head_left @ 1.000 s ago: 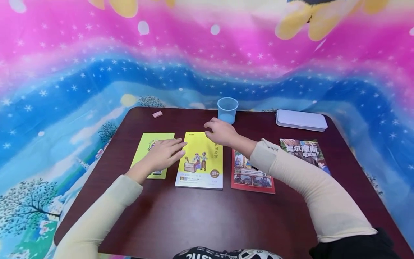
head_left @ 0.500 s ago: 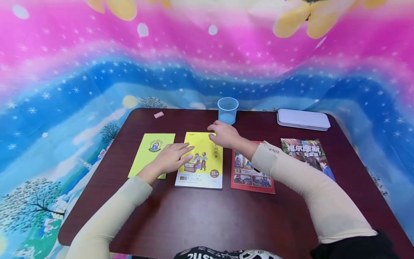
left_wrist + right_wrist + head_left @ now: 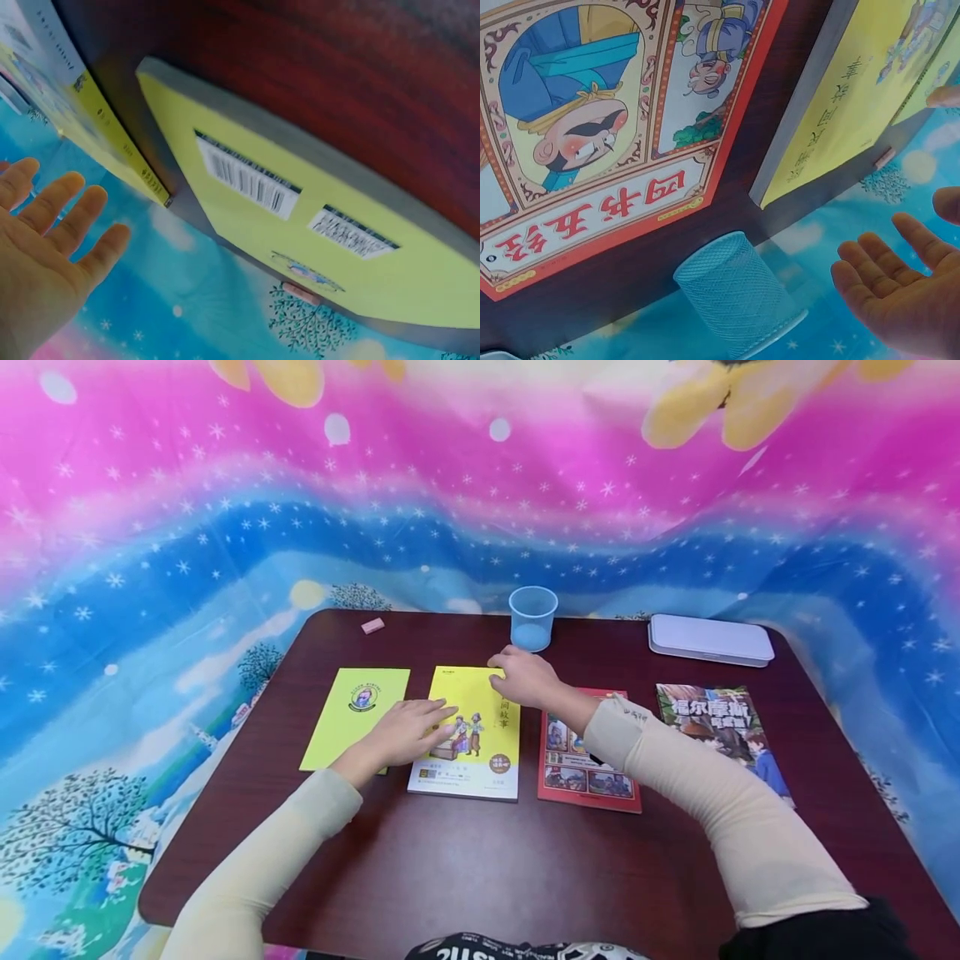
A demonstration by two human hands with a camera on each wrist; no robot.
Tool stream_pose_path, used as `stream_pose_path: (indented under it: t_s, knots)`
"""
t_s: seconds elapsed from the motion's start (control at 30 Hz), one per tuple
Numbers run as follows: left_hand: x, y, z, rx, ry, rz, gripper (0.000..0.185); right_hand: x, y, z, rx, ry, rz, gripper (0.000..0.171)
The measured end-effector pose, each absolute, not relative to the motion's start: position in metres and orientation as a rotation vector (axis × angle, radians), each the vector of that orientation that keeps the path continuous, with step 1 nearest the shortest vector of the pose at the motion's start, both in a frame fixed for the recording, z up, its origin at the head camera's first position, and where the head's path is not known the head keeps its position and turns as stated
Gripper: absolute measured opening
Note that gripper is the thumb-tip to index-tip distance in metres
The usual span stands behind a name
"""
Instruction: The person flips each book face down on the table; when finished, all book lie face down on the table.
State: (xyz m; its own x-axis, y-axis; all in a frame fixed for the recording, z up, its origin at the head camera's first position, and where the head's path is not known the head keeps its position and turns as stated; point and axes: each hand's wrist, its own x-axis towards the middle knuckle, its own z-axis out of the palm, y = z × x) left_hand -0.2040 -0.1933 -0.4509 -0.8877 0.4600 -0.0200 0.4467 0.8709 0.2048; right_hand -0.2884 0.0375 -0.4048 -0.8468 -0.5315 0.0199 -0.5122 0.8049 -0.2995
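Observation:
My left hand [image 3: 405,731], fingers spread, is over the left side of a yellow book [image 3: 472,777] with two cartoon figures. In the left wrist view, its fingers [image 3: 67,210] hold nothing. Left of that lies a yellow-green book [image 3: 333,710], back cover up, with barcodes showing in the left wrist view. Above the yellow book's top right corner is my right hand [image 3: 525,677], fingers loosely bent. The right wrist view shows nothing in its grasp. A red-bordered comic book [image 3: 588,781] lies to the right, partly covered by my right forearm.
Behind the right hand stands a blue mesh cup [image 3: 532,622]. A pale flat case [image 3: 708,639] lies at the back right, a pink eraser [image 3: 372,626] at the back left. Another illustrated book [image 3: 716,718] is at the right, partly behind my sleeve. A printed cloth [image 3: 420,543] hangs behind the table.
My left hand has moved right and a little nearer, from over the yellow-green book to the yellow book's left side. My right hand has shifted slightly right and nearer. The books lie as before.

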Motion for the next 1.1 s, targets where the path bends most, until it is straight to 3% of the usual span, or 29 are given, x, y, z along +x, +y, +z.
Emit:
stream_pose_path:
  t_s: [0.73,1.1]
  knots:
    - [-0.203,-0.205,-0.466,0.615,2.944,0.239,0.054,-0.305,0.025,-0.43,-0.743,2.9,-0.41,0.042]
    - [-0.201,-0.204,-0.47,0.625,2.974,0.142,0.059,-0.319,0.026,-0.451,-0.699,2.839,-0.2,0.052]
